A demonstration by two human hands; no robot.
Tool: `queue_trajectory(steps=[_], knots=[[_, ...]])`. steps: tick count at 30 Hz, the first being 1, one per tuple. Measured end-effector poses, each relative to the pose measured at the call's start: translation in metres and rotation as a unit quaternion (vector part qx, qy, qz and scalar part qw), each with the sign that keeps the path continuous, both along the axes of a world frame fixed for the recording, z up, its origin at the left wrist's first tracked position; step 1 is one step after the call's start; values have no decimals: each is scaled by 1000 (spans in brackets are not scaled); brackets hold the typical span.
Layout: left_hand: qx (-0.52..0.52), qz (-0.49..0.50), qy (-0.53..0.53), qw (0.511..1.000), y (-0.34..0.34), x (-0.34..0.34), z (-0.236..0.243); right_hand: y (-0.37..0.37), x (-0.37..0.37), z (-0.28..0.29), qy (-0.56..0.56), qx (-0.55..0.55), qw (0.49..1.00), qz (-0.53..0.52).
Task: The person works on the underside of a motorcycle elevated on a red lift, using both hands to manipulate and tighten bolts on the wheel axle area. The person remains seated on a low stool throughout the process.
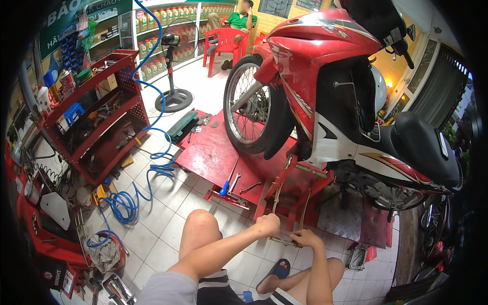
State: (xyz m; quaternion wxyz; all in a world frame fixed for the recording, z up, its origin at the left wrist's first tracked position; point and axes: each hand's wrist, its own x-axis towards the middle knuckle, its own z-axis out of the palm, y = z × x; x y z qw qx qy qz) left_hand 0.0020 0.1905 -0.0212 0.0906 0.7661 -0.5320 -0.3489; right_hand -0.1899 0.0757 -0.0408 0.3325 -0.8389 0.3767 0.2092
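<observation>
My left hand (268, 225) is closed in a fist at the lower end of a long thin tan strip (277, 197). That strip runs up to the red frame of the motorcycle lift (285, 178). Slightly nearer and to the right, my right hand (307, 238) has its fingers curled in; what they grip is too small to make out. A second tan strip (305, 209) comes down just above it. Between and below the hands lies a short metallic bar (282, 242). Above, a red and white motorcycle (335, 137) stands on the lift.
On the red platform (203, 155) lie a blue-handled screwdriver (225, 189), a wrench (234, 183) and a green toolbox (184, 125). A coiled blue hose (124, 206) lies left, beside a red tool rack (96, 122). A fan (173, 66) and a seated person (243, 20) are farther back.
</observation>
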Motion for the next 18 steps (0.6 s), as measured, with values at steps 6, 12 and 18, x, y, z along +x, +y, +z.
queue_trajectory(steps=[6, 12, 18], knots=[[92, 16, 96, 991, 12, 11, 18, -3, -2, 0, -31, 25, 999, -27], [168, 13, 142, 975, 10, 22, -11, 0, 0, -7, -27, -12, 999, 29], [167, -71, 131, 975, 0, 25, -36, -6, -2, -13, -62, 23, 997, 37]])
